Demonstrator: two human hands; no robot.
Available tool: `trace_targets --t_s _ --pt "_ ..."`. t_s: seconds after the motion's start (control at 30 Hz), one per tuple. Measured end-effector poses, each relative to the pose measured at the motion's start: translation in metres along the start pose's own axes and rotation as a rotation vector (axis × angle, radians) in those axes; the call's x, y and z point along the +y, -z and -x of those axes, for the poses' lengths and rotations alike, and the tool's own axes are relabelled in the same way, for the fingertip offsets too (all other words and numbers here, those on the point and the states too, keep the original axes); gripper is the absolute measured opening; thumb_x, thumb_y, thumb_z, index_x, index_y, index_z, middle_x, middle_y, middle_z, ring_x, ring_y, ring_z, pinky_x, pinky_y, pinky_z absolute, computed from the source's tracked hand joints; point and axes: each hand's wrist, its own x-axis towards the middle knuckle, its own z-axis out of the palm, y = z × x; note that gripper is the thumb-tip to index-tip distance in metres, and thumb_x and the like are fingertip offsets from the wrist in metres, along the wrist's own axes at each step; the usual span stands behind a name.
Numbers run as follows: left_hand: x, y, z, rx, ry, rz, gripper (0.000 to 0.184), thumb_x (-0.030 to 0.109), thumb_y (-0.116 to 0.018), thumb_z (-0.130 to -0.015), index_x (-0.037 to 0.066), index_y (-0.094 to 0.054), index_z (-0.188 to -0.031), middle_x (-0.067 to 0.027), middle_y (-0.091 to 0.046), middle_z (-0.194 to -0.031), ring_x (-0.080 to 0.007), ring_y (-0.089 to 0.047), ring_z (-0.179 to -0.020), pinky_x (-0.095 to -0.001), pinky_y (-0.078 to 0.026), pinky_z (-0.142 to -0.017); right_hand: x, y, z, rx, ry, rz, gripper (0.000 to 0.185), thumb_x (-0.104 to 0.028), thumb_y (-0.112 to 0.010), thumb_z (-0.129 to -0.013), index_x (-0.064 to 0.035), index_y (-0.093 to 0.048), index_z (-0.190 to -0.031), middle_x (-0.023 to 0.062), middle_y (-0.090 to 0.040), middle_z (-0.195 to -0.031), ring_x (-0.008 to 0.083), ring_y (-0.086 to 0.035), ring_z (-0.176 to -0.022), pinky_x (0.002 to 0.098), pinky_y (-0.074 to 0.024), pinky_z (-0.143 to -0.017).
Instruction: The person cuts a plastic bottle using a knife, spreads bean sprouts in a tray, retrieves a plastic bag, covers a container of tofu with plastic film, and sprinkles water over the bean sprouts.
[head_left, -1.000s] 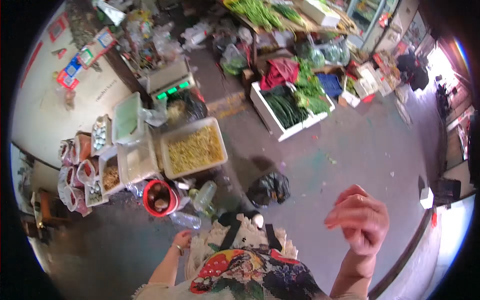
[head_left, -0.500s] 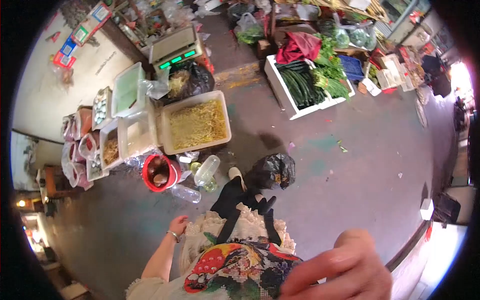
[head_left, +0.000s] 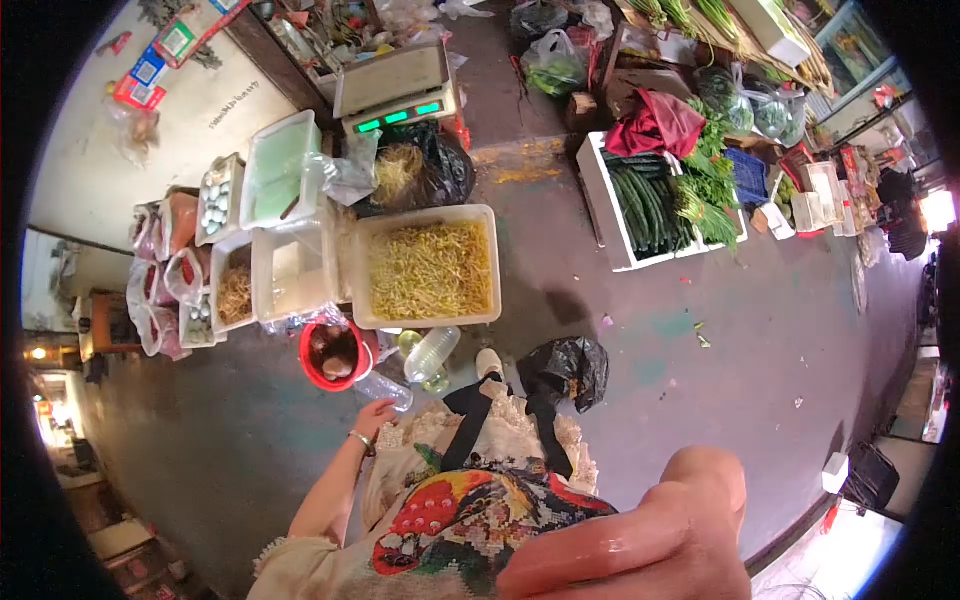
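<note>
My left hand [head_left: 374,418], with a bracelet at the wrist, hangs beside my lace-trimmed clothing. Its fingers are loosely apart and hold nothing. In the view it lies just below a clear plastic bottle [head_left: 385,391], without visible contact. Large and close to the camera, my right hand [head_left: 640,535] has its fingers curled inward; whatever may be inside them is hidden. A red bucket [head_left: 309,368] with brown lumps in it stands ahead to the left. A black plastic bag [head_left: 590,372] lies on the floor by my feet.
A tub [head_left: 487,314] of bean sprouts stands ahead, near a scale [head_left: 395,80] with green digits. Egg trays [head_left: 217,200] and bags line the left side. A white foam box [head_left: 622,262] of cucumbers and greens sits on the floor [head_left: 480,195] ahead right.
The view has shifted, and the goods ahead now sit lower and farther right. My feet have moved beside the black bag. My right hand has turned and its fingers reach farther left.
</note>
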Motion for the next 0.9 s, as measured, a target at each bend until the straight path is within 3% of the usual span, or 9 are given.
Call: trace_targets --t_s 0.17,0.23,0.3,0.37,0.43,0.5,0.73,0.87,0.9 --pt "0.013 0.014 -0.023 0.126 0.000 -0.026 0.046 0.010 -0.063 -0.084 0.000 -0.051 -0.127 -0.0071 -0.064 -0.087 -0.0153 -0.064 -0.075 -0.0271 -0.050 -0.058 0.029 0.014 -0.044 -0.138 -0.121 -0.091 0.028 -0.021 -0.069 -0.075 0.0022 -0.066 -0.090 0.0118 -0.061 -0.078 0.0230 -0.058 -0.062 0.0408 -0.0529 -0.066" --pt "0.018 0.016 -0.034 0.156 0.008 -0.044 0.047 0.011 -0.062 -0.083 0.001 -0.050 -0.127 -0.0074 -0.064 -0.086 -0.0156 -0.064 -0.073 -0.0275 -0.049 -0.053 0.058 0.032 -0.054 -0.832 -0.016 -0.048 0.022 -0.012 -0.065 -0.074 -0.0062 -0.068 -0.095 0.0089 -0.067 -0.097 0.0166 -0.063 -0.078 0.0335 -0.0493 -0.070" --pt "0.012 0.014 -0.038 0.232 0.035 -0.118 0.048 0.012 -0.061 -0.081 0.001 -0.051 -0.127 -0.0065 -0.064 -0.085 -0.0153 -0.063 -0.067 -0.0269 -0.046 -0.045 0.069 0.032 -0.036 -0.719 -0.279 0.039 0.037 -0.009 -0.067 -0.066 -0.0051 -0.065 -0.103 0.0108 -0.063 -0.105 0.0212 -0.062 -0.088 0.0377 -0.0494 -0.075" --pt "0.012 0.004 -0.032 0.252 0.074 0.143 0.044 0.011 -0.062 -0.080 0.001 -0.054 -0.122 -0.0052 -0.062 -0.082 -0.0136 -0.059 -0.061 -0.0266 -0.044 -0.044 0.096 0.044 -0.020 -0.700 -0.512 0.112 0.042 -0.005 -0.066 -0.069 -0.0063 -0.063 -0.111 0.0107 -0.063 -0.101 0.0266 -0.061 -0.088 0.0377 -0.0479 -0.078" --pt "-0.019 0.021 -0.044 0.096 -0.049 0.020 0.044 0.010 -0.063 -0.078 0.004 -0.055 -0.120 -0.0046 -0.062 -0.080 -0.0122 -0.054 -0.055 -0.0273 -0.044 -0.044 0.127 0.063 -0.001 -0.699 -0.608 0.299 0.036 -0.011 -0.063 -0.076 -0.0050 -0.059 -0.111 0.0098 -0.059 -0.097 0.0285 -0.059 -0.092 0.0383 -0.0449 -0.082" --pt "0.018 -0.003 -0.032 0.248 0.210 0.095 0.047 0.012 -0.064 -0.078 0.008 -0.053 -0.123 -0.0035 -0.061 -0.078 -0.0121 -0.053 -0.055 -0.0300 -0.044 -0.044 0.162 0.089 0.028 -0.606 -0.796 0.363 0.034 -0.015 -0.067 -0.079 -0.0062 -0.059 -0.111 0.0111 -0.059 -0.095 0.0313 -0.058 -0.091 0.0400 -0.0454 -0.080" --pt "0.006 -0.027 -0.071 0.412 0.280 0.415 0.048 0.019 -0.064 -0.083 0.016 -0.047 -0.128 -0.0067 -0.062 -0.091 -0.0242 -0.064 -0.070 -0.0478 -0.054 -0.057 0.257 0.242 0.175 -0.648 -1.410 0.633 0.034 -0.034 -0.068 -0.083 -0.0103 -0.063 -0.107 0.0124 -0.064 -0.095 0.0339 -0.062 -0.086 0.0423 -0.0487 -0.074" --pt "0.051 -0.080 -0.111 0.411 0.305 0.491 0.047 0.022 -0.065 -0.086 0.016 -0.047 -0.128 -0.0078 -0.063 -0.093 -0.0278 -0.066 -0.076 -0.0510 -0.055 -0.059 0.287 0.354 0.272 -0.802 -1.538 0.683 0.034 -0.037 -0.072 -0.079 -0.0081 -0.067 -0.096 0.0141 -0.068 -0.087 0.0302 -0.066 -0.082 0.0384 -0.0506 -0.072" --pt "0.081 -0.096 -0.122 0.426 0.309 0.488 0.047 0.022 -0.065 -0.086 0.016 -0.047 -0.128 -0.0078 -0.063 -0.093 -0.0278 -0.066 -0.076 -0.0510 -0.055 -0.059 0.291 0.380 0.282 -0.735 -1.667 0.653 0.035 -0.038 -0.073 -0.077 -0.0076 -0.068 -0.093 0.0134 -0.068 -0.085 0.0284 -0.066 -0.081 0.0380 -0.0508 -0.071"
